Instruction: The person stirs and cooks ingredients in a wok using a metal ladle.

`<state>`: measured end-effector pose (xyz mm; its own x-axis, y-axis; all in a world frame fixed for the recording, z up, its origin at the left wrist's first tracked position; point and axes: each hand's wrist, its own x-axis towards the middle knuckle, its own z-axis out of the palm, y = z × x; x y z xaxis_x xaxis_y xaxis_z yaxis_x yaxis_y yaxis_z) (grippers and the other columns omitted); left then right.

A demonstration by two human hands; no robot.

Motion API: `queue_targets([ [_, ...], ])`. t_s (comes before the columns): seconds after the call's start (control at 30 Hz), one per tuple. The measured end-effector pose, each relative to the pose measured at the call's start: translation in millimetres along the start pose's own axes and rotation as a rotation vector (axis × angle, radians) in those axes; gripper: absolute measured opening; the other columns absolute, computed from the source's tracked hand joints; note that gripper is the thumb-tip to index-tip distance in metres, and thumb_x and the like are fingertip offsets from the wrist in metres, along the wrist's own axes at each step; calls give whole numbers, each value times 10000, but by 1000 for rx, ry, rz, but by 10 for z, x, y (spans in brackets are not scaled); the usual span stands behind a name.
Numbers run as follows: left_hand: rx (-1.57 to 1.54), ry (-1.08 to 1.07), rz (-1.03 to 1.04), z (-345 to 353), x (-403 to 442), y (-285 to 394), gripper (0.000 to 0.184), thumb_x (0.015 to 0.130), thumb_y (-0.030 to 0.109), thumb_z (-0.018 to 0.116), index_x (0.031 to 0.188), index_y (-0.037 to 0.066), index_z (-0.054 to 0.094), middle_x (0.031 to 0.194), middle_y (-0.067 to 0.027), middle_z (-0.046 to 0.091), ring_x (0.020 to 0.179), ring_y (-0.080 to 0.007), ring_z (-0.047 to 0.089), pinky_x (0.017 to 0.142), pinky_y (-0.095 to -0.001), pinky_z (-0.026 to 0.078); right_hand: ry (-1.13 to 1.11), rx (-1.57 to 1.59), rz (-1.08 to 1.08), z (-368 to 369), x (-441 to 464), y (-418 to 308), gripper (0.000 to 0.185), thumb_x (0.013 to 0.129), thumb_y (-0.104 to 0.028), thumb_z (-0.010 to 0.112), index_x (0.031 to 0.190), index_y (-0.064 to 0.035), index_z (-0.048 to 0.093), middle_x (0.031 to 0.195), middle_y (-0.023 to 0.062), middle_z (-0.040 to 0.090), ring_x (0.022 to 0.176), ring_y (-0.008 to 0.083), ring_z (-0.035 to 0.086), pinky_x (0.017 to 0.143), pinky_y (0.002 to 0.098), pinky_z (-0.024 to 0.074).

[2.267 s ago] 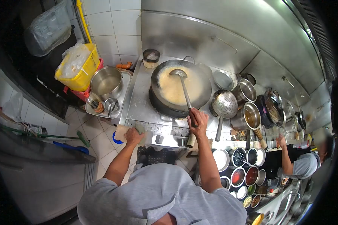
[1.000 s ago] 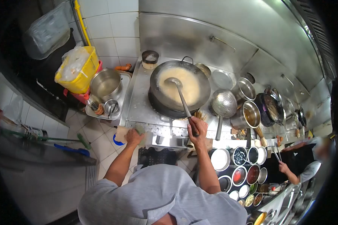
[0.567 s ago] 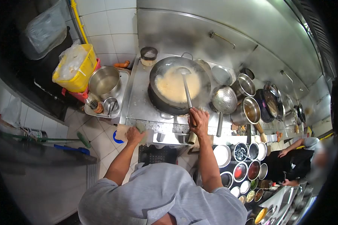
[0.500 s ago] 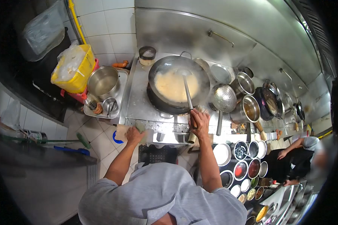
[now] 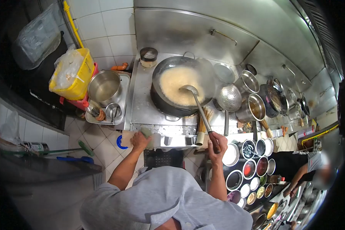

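A large black wok (image 5: 156,96) on the steel stove holds a pale, steaming liquid (image 5: 178,82). My right hand (image 5: 218,146) is closed around the wooden handle of a long ladle (image 5: 201,112). The ladle's bowl rests at the near side of the liquid. Over the stove's front edge, my left hand (image 5: 140,141) is closed on a greenish cloth (image 5: 147,135). A bamboo brush (image 5: 201,128) lies under the ladle's shaft. Right of the wok is a perforated strainer (image 5: 229,97) with its handle toward me.
Several metal pots (image 5: 249,82) and pans stand to the right. Bowls of ingredients (image 5: 249,169) fill the right counter, where a co-worker (image 5: 304,172) stands. At left, a tray (image 5: 126,92) carries a steel pot (image 5: 104,87) beside a yellow basket (image 5: 71,73).
My right hand has drawn back toward me and to the right with the ladle, whose bowl moved from the wok's far part to its near side. My left hand shifted slightly.
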<state>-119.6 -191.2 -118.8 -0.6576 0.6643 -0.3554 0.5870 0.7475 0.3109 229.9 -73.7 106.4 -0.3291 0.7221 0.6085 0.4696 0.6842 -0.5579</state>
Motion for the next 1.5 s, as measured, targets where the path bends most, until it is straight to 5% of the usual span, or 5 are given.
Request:
queue_targets([
  [0.2, -6, -32, -2, -18, -7, -9, 765, 783, 608, 726, 1253, 16, 605, 1272, -208, 606, 1234, -366, 568, 1042, -557, 400, 91, 341, 398, 135, 12, 79, 277, 836, -75, 716, 1104, -6, 716, 1035, 142, 740, 1013, 288, 668, 970, 390, 477],
  [0.7, -41, 44, -59, 66, -97, 51, 774, 783, 573, 734, 1276, -3, 576, 1299, -216, 587, 1265, -387, 540, 1050, -584, 387, -53, 54, -148, 1071, 630, 672, 418, 811, -99, 762, 1218, -69, 671, 1219, 120, 705, 1053, 283, 653, 967, 423, 422],
  [1.07, -90, 112, -156, 82, -107, 218, 828, 765, 560, 749, 1314, -27, 548, 1409, -240, 508, 1363, -386, 438, 1114, -549, 345, -158, -171, -243, 479, 452, 908, 466, 772, -121, 780, 1225, -81, 676, 1236, 98, 701, 1005, 274, 642, 955, 442, 415],
  [1.23, -201, 540, 360, -42, -51, 760, 686, 803, 387, 771, 1290, -50, 568, 1425, -259, 494, 1348, -423, 434, 1128, -543, 346, -153, -110, -115, 77, 182, 814, 480, 733, -122, 770, 1201, -67, 679, 1175, 106, 705, 1006, 270, 633, 959, 423, 395],
  [1.5, -342, 492, 914, -528, -85, 2268, 384, 878, 162, 702, 1201, -33, 630, 1261, -215, 625, 1210, -385, 566, 1128, -531, 390, -32, 51, -13, -332, 97, 536, 381, 737, -95, 750, 1111, -47, 699, 1055, 115, 725, 940, 279, 644, 940, 419, 403],
])
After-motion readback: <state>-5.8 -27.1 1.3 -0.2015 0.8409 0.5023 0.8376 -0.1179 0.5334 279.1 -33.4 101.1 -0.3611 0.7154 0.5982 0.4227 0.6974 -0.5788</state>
